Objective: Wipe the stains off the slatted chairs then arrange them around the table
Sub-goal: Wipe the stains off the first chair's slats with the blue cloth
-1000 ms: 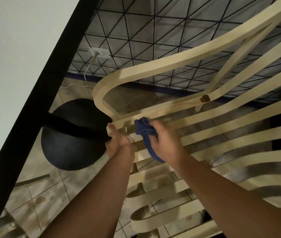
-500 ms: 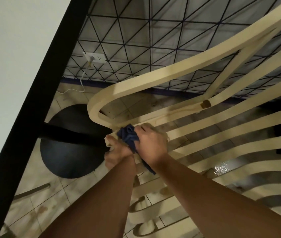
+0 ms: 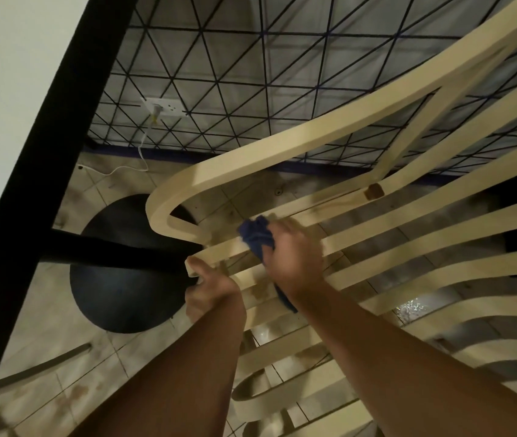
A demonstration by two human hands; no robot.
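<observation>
Steadying the cream slatted plastic chair (image 3: 282,148), left hand (image 3: 210,291) grips a slat; right hand (image 3: 292,257) clutches a bunched blue cloth (image 3: 255,236), which may snag between slats.

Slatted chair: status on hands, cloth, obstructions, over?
Left hand grips slatted chair edge. Right hand presses blue cloth on a slat. Black table base beside chair, nothing blocking.

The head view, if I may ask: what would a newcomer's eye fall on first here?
The cream slatted chair fills the centre and right, its curved slats sweeping across. At mid-frame the right hand presses a blue cloth onto a slat, while the left hand beside it grips a slat end. Behind, a black triangle-patterned wall spans the top, and a round black base sits on the floor at left.
</observation>
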